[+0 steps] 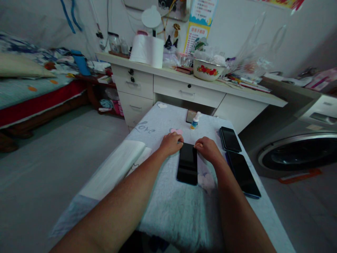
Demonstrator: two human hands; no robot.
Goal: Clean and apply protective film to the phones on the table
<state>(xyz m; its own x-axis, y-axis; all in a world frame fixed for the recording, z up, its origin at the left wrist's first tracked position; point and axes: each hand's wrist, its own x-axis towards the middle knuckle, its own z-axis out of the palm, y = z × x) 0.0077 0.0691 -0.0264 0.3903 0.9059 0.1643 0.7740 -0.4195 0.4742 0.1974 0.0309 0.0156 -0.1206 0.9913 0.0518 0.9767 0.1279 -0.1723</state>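
Observation:
A black smartphone [187, 164] lies screen up on the cloth-covered table [168, 196], between my two hands. My left hand [171, 143] is closed at its far left corner, with thumb and fingers drawn together. At the far right corner, my right hand [207, 148] has its fingers curled in a pinch against the phone's edge. Whether a thin film or anything else is between the fingertips is too small to make out. Just beyond the hands stands a small white-capped bottle [195, 121], and behind it lies a flat brownish device [191, 116].
Stacked dark phones [230, 139] and a larger dark tablet-like device [243, 174] lie by my right forearm. Folded white cloth or paper [118, 167] covers the table's left side. A white desk [184, 88] stands behind, a washing machine [297, 140] at right, a bed [34, 95] at left.

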